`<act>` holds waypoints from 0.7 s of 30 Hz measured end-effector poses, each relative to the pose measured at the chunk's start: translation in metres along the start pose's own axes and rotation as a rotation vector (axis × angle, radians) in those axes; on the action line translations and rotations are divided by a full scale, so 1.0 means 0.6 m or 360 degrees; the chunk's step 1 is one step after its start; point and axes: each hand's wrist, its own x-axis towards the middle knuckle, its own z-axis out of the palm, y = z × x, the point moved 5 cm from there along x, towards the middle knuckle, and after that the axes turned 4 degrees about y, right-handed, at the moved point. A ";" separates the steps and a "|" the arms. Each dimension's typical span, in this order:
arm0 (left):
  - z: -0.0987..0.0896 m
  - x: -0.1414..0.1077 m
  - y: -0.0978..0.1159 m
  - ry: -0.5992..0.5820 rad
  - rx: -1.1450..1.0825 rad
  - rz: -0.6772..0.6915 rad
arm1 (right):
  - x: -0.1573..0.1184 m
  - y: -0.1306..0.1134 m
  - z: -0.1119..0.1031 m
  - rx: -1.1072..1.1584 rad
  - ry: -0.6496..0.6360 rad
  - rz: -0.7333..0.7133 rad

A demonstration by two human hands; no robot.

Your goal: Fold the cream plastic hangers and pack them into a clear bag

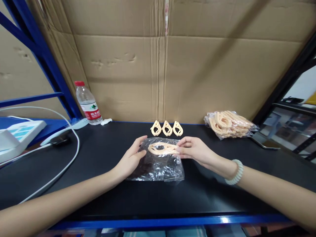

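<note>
In front of me is a clear plastic bag (158,169) with a larger beige plastic clip (158,149) at its upper part. Whether the clip is fully inside the bag I cannot tell. My left hand (130,158) grips the bag's left edge between thumb and fingers. On the other side, my right hand (194,149) pinches the narrow right end of the clip, along with the film there. Just behind the bag, a row of three beige clips (167,128) lies near the cardboard.
A clear bag packed with beige clips (227,124) sits at the back right. A water bottle (89,103) with a red cap stands at the back left. White cable (78,141) loops over the left side near a white power strip (27,131). Cardboard (118,72) walls the back.
</note>
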 end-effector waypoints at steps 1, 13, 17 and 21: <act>0.000 0.001 0.000 -0.0012 0.0001 0.0013 | 0.000 0.002 0.001 0.0017 -0.0004 0.0002; -0.013 0.022 0.025 -0.0260 0.0750 0.0430 | 0.013 0.003 -0.033 -0.0591 0.0044 -0.0422; -0.002 0.026 0.050 -0.0367 0.0940 0.0709 | 0.009 -0.011 -0.041 -0.0888 0.0054 -0.0669; 0.010 0.028 0.067 -0.0506 0.0959 0.0807 | 0.009 -0.027 -0.059 -0.1108 0.0030 -0.0856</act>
